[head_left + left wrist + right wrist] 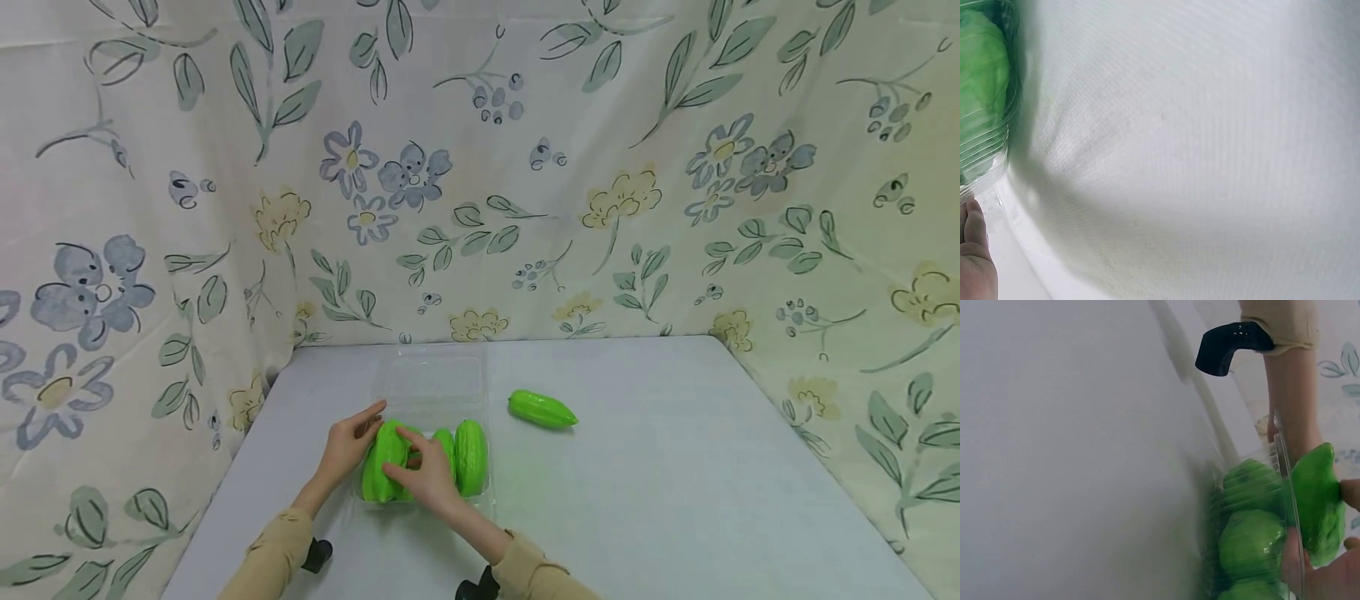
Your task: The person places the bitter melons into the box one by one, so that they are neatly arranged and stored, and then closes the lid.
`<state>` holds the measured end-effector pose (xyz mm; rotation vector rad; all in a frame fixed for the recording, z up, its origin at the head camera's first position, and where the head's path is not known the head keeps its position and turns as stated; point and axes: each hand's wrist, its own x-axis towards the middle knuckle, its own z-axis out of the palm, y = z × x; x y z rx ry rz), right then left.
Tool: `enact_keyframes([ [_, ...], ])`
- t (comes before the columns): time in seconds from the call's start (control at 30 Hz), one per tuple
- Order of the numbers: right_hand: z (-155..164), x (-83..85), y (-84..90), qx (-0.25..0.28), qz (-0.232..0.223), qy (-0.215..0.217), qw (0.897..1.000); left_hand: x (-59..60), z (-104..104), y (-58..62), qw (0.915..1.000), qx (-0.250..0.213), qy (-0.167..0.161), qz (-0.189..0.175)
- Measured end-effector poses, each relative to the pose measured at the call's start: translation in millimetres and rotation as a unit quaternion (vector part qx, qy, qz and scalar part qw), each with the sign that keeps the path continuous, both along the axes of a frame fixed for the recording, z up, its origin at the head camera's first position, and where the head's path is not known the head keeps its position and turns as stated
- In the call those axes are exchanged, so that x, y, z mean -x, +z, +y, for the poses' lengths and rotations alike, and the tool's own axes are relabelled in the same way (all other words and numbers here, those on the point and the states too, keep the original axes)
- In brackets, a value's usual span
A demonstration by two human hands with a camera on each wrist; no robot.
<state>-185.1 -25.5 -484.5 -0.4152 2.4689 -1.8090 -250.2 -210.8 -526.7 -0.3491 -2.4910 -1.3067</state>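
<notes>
On the near left part of the pale grey table [675, 467], the head view shows a clear plastic clamshell box [431, 385] with its lid lying open toward the far side. Several bright green ridged starfruits fill its tray, the rightmost one [471, 457] untouched. Both hands grasp the leftmost green starfruit [384, 463]: the left hand [349, 443] cups its left flank, and the right hand [427, 473] curls fingers over its right side. Another green starfruit [542, 410] lies alone on the table, right of the box and well apart from it.

From the left wrist, a green blur shows behind the ribbed clear box wall [997, 144], with a fingertip [974, 219] below it.

From the right wrist, the held starfruit [1317, 500] sits above the box rim, other fruits [1250, 540] packed beneath.
</notes>
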Motion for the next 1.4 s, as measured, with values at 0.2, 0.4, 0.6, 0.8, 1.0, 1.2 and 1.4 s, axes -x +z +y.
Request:
enact_keyframes([
  [0.2,-0.8,-0.3,-0.1,-0.006,0.001,-0.010,1.000,-1.3,1.0,1.2,0.9999,0.010,0.002,0.003],
  [0.4,-2.7,0.0,1.0,-0.012,0.040,-0.021,0.999,-2.8,1.9,2.2,0.9998,0.013,-0.001,0.014],
  [0.6,-5.4,3.6,1.3,-0.003,0.051,-0.030,0.998,-2.8,3.0,3.6,0.9996,0.022,0.008,0.013],
  [0.8,-5.0,4.8,-0.5,-0.010,0.030,-0.025,0.999,-3.2,3.6,5.1,0.9998,0.019,0.010,0.004],
  [1.0,-2.5,1.7,1.7,-0.007,0.017,-0.018,1.000,-3.3,4.6,4.2,0.9996,0.020,0.013,0.014],
  [1.2,-1.7,1.5,0.6,-0.003,0.019,-0.015,1.000,-3.2,4.3,2.8,0.9994,0.019,0.011,0.025],
  [1.4,2.5,1.1,1.8,0.005,0.028,-0.008,1.000,-3.3,3.0,3.3,0.9999,0.013,0.006,0.010],
])
